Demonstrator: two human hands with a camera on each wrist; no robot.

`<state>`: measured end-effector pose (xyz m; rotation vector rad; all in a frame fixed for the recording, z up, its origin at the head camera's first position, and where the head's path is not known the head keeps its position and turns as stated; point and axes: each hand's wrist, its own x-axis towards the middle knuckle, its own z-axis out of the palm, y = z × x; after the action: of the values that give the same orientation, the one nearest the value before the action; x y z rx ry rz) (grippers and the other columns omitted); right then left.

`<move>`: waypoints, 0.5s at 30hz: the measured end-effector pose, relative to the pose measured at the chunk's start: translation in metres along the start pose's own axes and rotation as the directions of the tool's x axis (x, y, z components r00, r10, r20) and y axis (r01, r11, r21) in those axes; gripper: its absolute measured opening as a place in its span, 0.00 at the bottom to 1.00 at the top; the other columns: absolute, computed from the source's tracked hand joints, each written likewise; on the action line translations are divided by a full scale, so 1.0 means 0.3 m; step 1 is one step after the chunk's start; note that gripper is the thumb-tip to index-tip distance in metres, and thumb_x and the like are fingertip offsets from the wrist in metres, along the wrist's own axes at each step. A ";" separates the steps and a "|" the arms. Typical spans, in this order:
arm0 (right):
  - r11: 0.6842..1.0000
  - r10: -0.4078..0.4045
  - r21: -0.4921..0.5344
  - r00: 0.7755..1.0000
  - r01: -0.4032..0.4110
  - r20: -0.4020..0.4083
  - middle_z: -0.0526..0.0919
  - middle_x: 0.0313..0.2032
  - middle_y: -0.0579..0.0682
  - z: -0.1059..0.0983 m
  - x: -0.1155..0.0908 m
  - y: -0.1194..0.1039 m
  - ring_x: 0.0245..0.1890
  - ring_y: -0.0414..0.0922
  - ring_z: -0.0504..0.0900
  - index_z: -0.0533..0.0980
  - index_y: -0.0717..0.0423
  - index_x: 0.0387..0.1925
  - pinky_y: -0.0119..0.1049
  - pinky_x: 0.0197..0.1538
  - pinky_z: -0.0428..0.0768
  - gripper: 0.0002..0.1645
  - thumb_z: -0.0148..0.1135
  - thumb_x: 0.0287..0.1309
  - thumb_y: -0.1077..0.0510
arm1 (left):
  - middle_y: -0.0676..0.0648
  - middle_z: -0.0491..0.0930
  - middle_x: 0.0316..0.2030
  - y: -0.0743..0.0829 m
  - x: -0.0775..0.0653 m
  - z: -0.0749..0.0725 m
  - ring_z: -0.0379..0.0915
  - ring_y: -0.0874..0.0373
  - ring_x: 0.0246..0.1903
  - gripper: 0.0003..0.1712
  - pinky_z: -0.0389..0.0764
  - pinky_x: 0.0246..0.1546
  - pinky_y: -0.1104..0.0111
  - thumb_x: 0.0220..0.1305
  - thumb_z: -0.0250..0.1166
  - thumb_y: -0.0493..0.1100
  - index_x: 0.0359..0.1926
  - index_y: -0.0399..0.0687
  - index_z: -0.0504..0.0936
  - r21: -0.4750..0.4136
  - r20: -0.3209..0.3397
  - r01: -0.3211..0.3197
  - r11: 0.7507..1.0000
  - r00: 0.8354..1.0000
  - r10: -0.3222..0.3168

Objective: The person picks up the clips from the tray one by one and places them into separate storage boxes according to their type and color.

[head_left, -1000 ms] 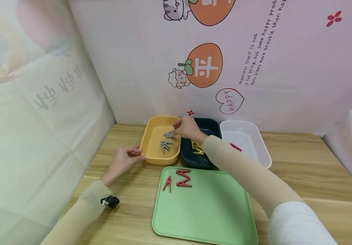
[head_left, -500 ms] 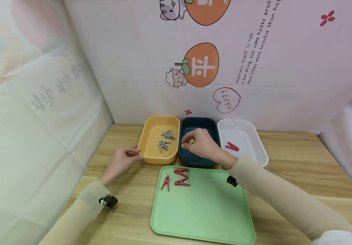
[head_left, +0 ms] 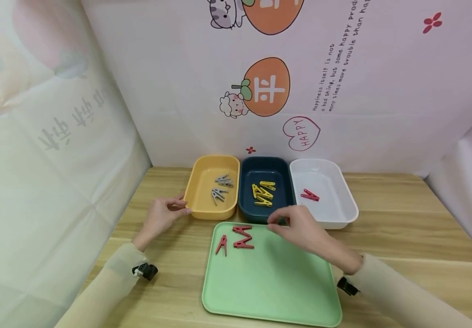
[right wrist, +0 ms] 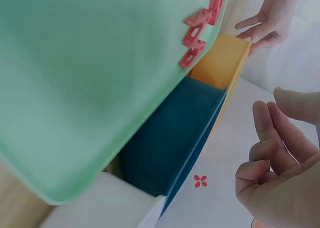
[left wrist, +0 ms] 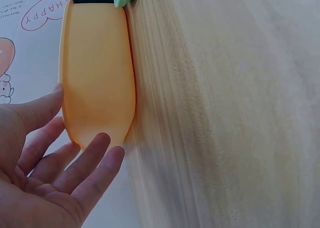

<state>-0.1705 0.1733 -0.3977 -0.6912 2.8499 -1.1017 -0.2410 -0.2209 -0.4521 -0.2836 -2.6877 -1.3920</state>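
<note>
My left hand [head_left: 163, 219] touches the near left side of the yellow bin [head_left: 198, 193], its thumb and fingertips against the wall and rim; the fingers look relaxed in the left wrist view. Grey clothespins [head_left: 221, 187] lie inside that bin. My right hand [head_left: 301, 228] hovers above the far edge of the green tray [head_left: 272, 282]. Nothing shows between its thumb and forefinger in the right wrist view, where they stand slightly apart. Several yellow clothespins [head_left: 263, 194] lie in the dark blue bin [head_left: 265, 165]. On the tray's far left are three red clothespins [head_left: 243, 237].
A white bin [head_left: 329, 175] with red clothespins [head_left: 310, 195] stands at the right end of the row. The bins and tray rest on a wooden table [head_left: 404, 218], with a printed cloth [head_left: 203, 91] behind and another at the left.
My right hand has moved from above the yellow bin, across the dark blue bin, back toward me over the green tray. The yellow clothespins have come into full view. My left hand stays at the bin.
</note>
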 end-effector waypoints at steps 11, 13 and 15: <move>0.999 0.051 -0.005 0.999 -0.051 -0.017 0.85 0.30 0.34 -0.008 -0.156 0.087 0.32 0.39 0.78 0.89 0.47 0.32 0.35 0.37 0.77 0.04 0.76 0.63 0.59 | 0.39 0.81 0.61 -0.001 -0.002 -0.002 0.86 0.42 0.50 0.16 0.87 0.46 0.59 0.61 0.80 0.39 0.46 0.34 0.90 0.029 -0.003 0.005 1.000 1.000 -0.005; 0.999 0.044 -0.008 0.999 -0.044 -0.024 0.85 0.29 0.33 -0.004 -0.175 0.103 0.31 0.38 0.78 0.89 0.45 0.31 0.33 0.36 0.77 0.06 0.77 0.61 0.61 | 0.39 0.82 0.61 -0.001 -0.003 -0.001 0.87 0.42 0.50 0.16 0.87 0.48 0.58 0.60 0.81 0.39 0.45 0.34 0.90 0.028 -0.004 0.004 1.000 1.000 -0.004; 0.999 0.031 -0.010 0.999 -0.031 -0.030 0.85 0.29 0.32 0.000 -0.191 0.115 0.31 0.37 0.78 0.89 0.45 0.31 0.33 0.35 0.77 0.07 0.78 0.60 0.61 | 0.39 0.82 0.60 0.000 -0.005 0.001 0.87 0.43 0.49 0.16 0.87 0.48 0.57 0.60 0.81 0.39 0.45 0.34 0.90 0.027 -0.007 0.004 1.000 1.000 -0.004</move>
<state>-0.1325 0.2192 -0.4282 -0.6341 2.8831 -1.1027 -0.2396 -0.2208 -0.4524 -0.2707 -2.7011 -1.3541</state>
